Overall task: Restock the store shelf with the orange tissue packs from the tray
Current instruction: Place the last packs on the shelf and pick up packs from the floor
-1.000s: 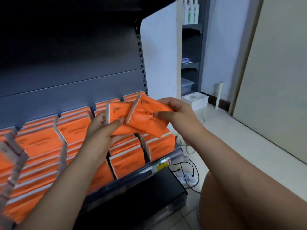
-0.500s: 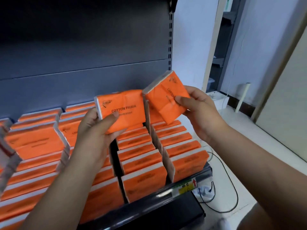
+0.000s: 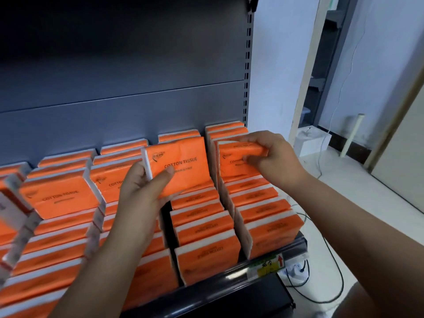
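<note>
My left hand (image 3: 142, 191) grips an orange tissue pack (image 3: 181, 164) printed COTTON TISSUE, held upright above the second row from the right. My right hand (image 3: 273, 159) holds another orange pack (image 3: 236, 164) by its top edge, standing it in the rightmost row near the back. The shelf (image 3: 263, 260) carries several rows of orange packs (image 3: 206, 255) leaning back against each other, set apart by white dividers. The tray is out of sight.
A grey back panel (image 3: 126, 88) rises behind the packs, with a slotted upright (image 3: 247, 65) at its right. A price label (image 3: 268, 263) sits on the shelf's front rail. Black cables (image 3: 321, 288) and a white box (image 3: 312, 140) lie on the floor at right.
Both hands moved down and forward with their packs. The right pack went from tilted in the air to standing in the rightmost row; the left pack came lower over its row.
</note>
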The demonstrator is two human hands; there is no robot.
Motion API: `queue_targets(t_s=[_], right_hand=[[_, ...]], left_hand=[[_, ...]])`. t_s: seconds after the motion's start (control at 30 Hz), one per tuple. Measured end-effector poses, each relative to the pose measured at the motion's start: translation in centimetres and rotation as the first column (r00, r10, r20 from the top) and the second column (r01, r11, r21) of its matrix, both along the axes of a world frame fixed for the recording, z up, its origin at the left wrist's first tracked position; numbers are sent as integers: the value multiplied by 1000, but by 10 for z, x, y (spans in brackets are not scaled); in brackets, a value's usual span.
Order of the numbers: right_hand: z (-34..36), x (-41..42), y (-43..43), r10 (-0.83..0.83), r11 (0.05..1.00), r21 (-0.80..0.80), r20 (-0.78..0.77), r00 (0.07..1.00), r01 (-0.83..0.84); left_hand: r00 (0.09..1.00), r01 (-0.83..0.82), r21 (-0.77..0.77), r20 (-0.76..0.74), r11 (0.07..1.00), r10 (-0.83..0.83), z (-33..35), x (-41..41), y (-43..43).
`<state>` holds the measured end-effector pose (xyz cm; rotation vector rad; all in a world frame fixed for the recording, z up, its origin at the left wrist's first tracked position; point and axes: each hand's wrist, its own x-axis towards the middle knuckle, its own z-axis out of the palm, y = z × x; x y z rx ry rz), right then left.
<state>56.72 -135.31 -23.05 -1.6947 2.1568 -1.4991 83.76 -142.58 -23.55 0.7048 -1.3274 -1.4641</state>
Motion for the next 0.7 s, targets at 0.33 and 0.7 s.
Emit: queue_targets(t_s=[0.33, 0.7], right_hand=[[-10, -7, -4, -53, 997, 54, -23, 998, 55], [-1, 0, -6, -144, 990, 16, 14, 990, 143]], left_hand=[[990, -130, 17, 50, 991, 129, -11, -11, 6], [986, -145, 44, 88, 988, 141, -14, -12, 11]])
